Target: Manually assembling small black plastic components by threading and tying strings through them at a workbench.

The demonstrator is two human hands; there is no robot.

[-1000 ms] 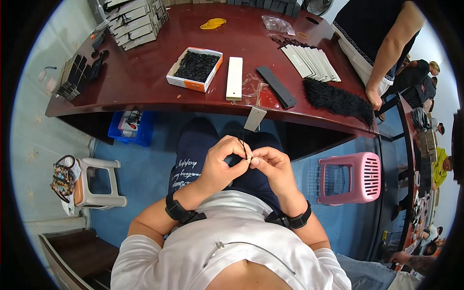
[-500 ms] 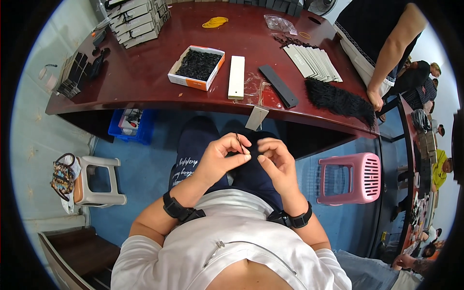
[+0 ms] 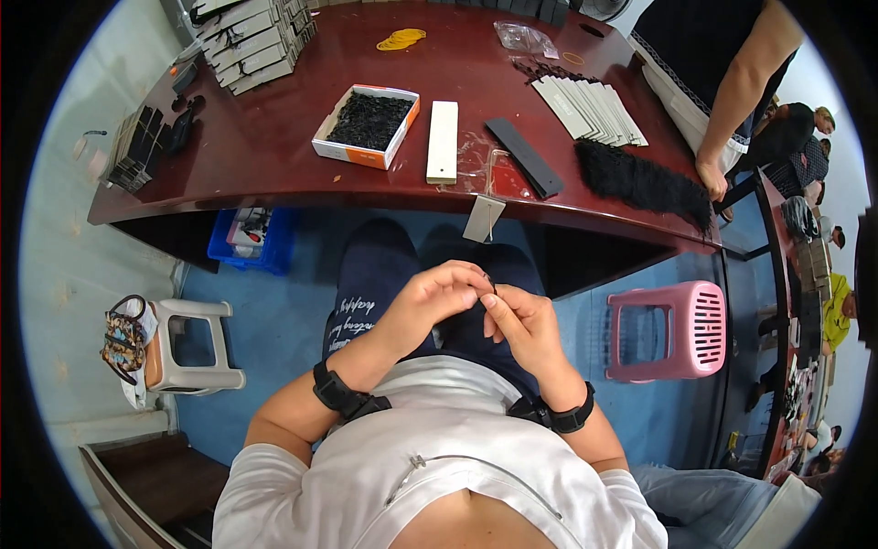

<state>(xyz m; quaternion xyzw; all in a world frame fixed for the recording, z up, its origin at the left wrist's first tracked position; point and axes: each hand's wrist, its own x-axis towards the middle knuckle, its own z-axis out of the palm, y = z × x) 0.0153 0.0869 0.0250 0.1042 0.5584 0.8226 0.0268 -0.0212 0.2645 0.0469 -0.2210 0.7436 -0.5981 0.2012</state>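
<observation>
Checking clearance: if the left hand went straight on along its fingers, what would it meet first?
Likely the right hand, just ahead of the left hand; possibly the thin dark strand there first, since depth is unclear.

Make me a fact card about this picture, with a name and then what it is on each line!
Left hand: fingertips beside the right's; its grip is unclear
Right hand: thumb and finger pinching a thin black string
Table: dark red, shiny
Open box: white and orange, full of small black pieces
Flat strips: one white, one black
Right-side stool: pink
Left-side stool: pale, with a patterned bag
</observation>
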